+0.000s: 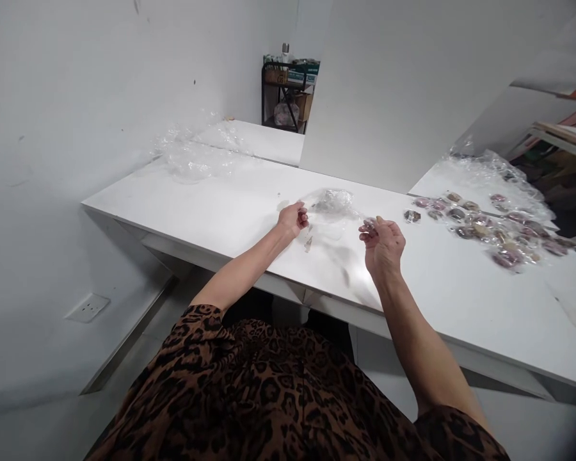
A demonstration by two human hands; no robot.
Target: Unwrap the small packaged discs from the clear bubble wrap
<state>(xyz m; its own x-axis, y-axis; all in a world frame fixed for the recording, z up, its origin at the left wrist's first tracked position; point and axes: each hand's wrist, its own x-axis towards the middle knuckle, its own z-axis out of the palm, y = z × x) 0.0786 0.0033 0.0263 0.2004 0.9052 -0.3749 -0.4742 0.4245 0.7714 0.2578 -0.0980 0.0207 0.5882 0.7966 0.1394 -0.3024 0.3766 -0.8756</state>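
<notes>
A crumpled sheet of clear plastic wrap [336,202] stretches between my two hands, just above the white table. My left hand [295,219] is closed, its fingers pinched at the left end of the wrap. At the right end, my right hand [383,243] is also closed with thumb and fingers together on the plastic. Whether anything lies inside the crumpled part cannot be made out. Small brownish flecks [308,242] show on the table beside my left hand.
Several round brown and purple pieces in clear wrapping [504,234] lie at the right of the table [182,211]. Loose clear plastic [196,150] is heaped at the back left, more [499,169] at the back right. A white panel [393,89] stands behind; a black shelf [288,93] is beyond.
</notes>
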